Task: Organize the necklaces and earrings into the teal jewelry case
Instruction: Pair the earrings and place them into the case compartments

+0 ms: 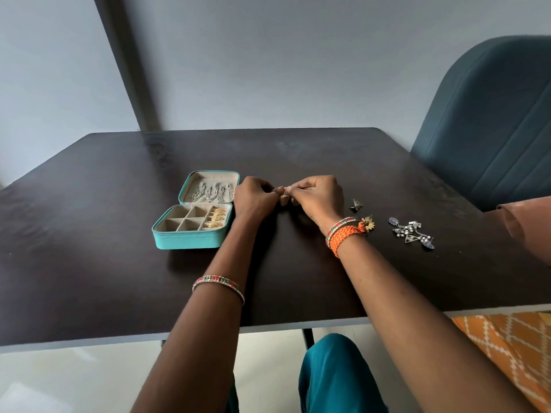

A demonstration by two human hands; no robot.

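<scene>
A dark desk [119,278] fills the middle of the view, its far edge against a pale blue-grey wall [268,55]. A dark upright post [128,64] rises behind the far left corner, and a teal padded chair [492,120] stands just beyond the right edge. Below the near right corner lies orange cloth with a white diamond pattern [512,347], over a pale floor [74,380].

We see a teal jewelry case [190,238] — beige lining, gold earrings [216,217], dark brown table [119,278], orange braided wristband [346,235] — teal chair [489,129].
</scene>
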